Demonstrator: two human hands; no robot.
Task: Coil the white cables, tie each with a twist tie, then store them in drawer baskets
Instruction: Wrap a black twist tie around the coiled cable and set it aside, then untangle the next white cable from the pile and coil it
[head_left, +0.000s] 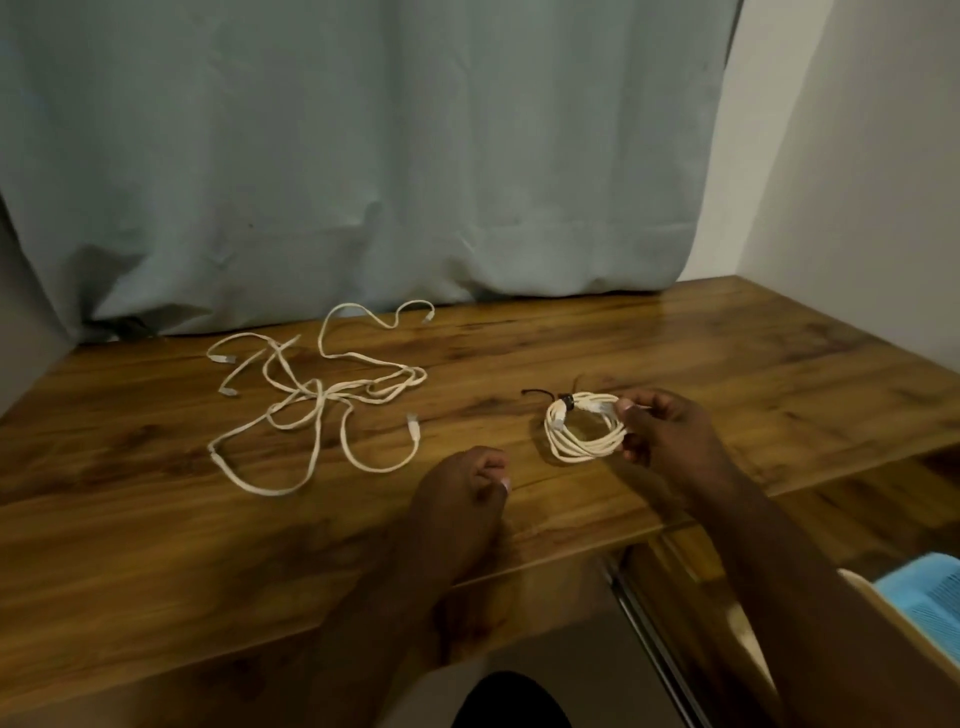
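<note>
Right hand (657, 431) fingers pinch the tied coil (582, 428); left hand (462, 488) clenched on the bench (156, 519); loose cables (317, 395) lie beside, blue basket (930, 592) nearby

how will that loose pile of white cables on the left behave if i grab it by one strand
Probably floppy: the loose cables lie in slack, crossing loops on the table, so lifting one strand would likely drag the others along in a tangle. They look thin and light. Unlike the tied coil in the right hand, nothing binds them.
</note>
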